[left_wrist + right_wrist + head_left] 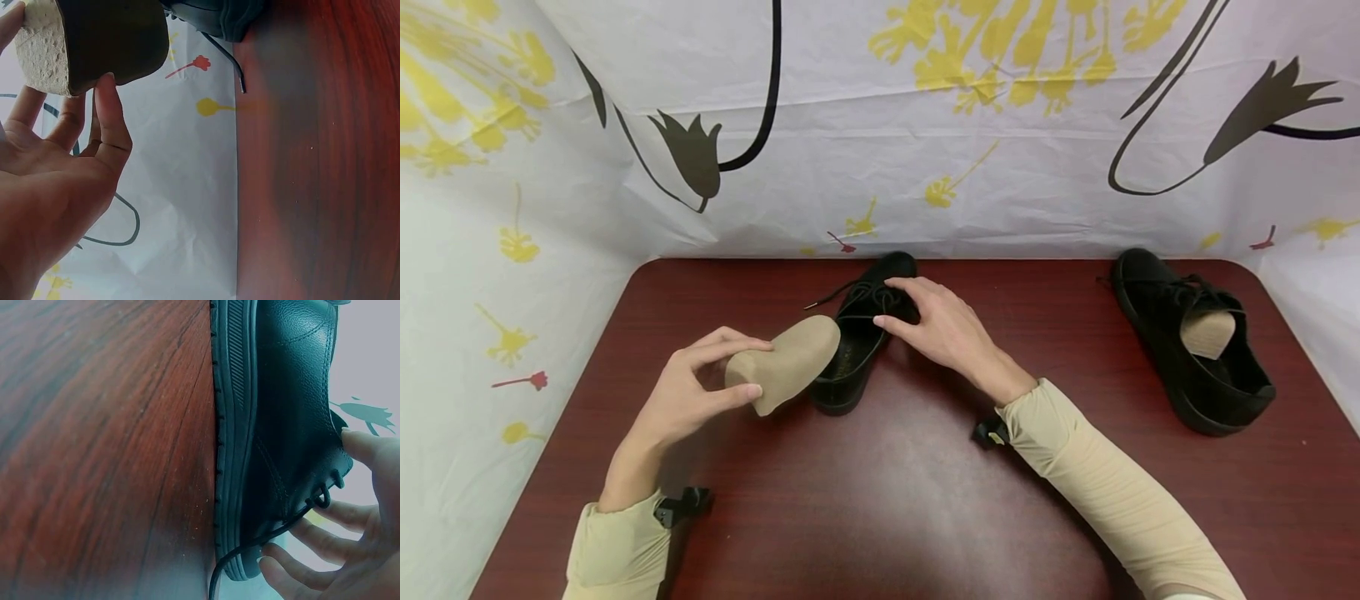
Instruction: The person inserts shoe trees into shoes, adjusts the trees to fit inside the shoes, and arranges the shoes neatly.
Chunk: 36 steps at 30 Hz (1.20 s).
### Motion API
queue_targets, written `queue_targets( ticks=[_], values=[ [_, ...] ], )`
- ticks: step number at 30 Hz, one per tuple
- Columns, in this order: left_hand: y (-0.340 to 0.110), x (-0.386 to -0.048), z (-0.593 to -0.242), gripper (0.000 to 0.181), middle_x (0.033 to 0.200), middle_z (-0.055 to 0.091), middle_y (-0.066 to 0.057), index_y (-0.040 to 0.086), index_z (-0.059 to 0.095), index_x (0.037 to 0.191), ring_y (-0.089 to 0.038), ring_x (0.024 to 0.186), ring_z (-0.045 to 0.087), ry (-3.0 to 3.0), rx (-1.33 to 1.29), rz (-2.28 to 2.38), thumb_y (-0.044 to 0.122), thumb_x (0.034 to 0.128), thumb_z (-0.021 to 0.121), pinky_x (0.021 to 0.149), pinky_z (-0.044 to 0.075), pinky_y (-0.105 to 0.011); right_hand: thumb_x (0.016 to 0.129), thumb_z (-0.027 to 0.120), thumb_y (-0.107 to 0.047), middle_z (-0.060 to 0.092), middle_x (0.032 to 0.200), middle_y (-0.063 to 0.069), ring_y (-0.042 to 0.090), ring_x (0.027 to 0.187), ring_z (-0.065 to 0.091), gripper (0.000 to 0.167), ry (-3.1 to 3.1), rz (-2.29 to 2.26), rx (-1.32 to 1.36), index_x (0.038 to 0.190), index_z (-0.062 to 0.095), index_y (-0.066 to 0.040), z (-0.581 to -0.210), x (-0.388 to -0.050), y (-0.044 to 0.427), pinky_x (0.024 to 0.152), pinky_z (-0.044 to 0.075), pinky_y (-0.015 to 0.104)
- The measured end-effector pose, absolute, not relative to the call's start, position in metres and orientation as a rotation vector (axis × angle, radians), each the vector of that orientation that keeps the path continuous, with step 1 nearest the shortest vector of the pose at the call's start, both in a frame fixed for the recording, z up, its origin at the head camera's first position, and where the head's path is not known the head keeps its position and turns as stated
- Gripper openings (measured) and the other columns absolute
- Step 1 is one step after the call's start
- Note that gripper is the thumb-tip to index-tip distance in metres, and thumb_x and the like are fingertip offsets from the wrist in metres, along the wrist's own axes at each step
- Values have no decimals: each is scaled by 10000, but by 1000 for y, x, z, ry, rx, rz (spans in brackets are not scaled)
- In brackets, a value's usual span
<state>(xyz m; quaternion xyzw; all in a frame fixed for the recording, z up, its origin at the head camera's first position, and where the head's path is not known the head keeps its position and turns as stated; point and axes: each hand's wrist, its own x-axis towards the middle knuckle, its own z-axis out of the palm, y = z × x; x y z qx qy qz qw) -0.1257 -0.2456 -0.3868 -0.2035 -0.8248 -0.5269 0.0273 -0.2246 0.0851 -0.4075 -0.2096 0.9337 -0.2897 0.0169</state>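
Note:
In the head view my left hand (688,383) pinches a beige moulded shoe insert (793,358) between thumb and fingers. Its rounded end hangs over the opening of a black lace-up shoe (850,387), which stands upright with the toe pointing away. The left wrist view shows the insert's rough, pale end (42,53) and its shaded side. My right hand (943,325) holds that shoe around the tongue and laces. In the right wrist view the thumb lies at the tongue's edge and the fingers are by the laces (322,499); some contact points are hidden.
A second black shoe (1172,367) stands at the right of the dark red table (925,500), with a beige insert (1207,333) inside it. A white patterned sheet (820,183) hangs behind the table and along its sides. A loose lace (829,297) trails left of the nearer shoe.

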Motion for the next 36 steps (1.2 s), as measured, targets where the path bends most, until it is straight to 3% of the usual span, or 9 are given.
queue_targets(
  ticks=[11, 22, 30, 36],
  values=[
    [-241, -123, -387, 477, 1061, 646, -68, 44, 719, 1175, -168, 976, 576, -2502, -620, -1709, -106, 732, 811, 834, 447, -226, 911, 589, -625, 491, 1477, 40, 280, 1353, 453, 664, 2905, -901, -652, 1448, 514, -242, -409, -225, 86, 1051, 402, 514],
    [-233, -126, -384, 458, 1064, 641, -52, 101, 732, 1165, -200, 1028, 582, -2473, -683, -1694, -57, 744, 822, 896, 453, -253, 907, 603, -616, 491, 1474, 32, 266, 1354, 448, 667, 2909, -909, -635, 1447, 514, -236, -409, -224, 88, 1065, 392, 489],
    [-226, -129, -388, 495, 1081, 640, -91, 29, 713, 1180, -212, 1124, 585, -2417, -719, -1743, -136, 722, 797, 932, 446, -252, 910, 598, -618, 489, 1474, 38, 272, 1354, 448, 670, 2901, -916, -653, 1448, 513, -228, -410, -225, 86, 1072, 384, 483],
    [-221, -130, -389, 499, 1074, 645, -89, 27, 716, 1173, -209, 1106, 580, -2413, -726, -1745, -125, 707, 810, 919, 437, -263, 913, 605, -604, 496, 1468, 46, 273, 1351, 454, 662, 2905, -916, -673, 1444, 518, -218, -409, -226, 86, 1078, 380, 478]
  ],
)
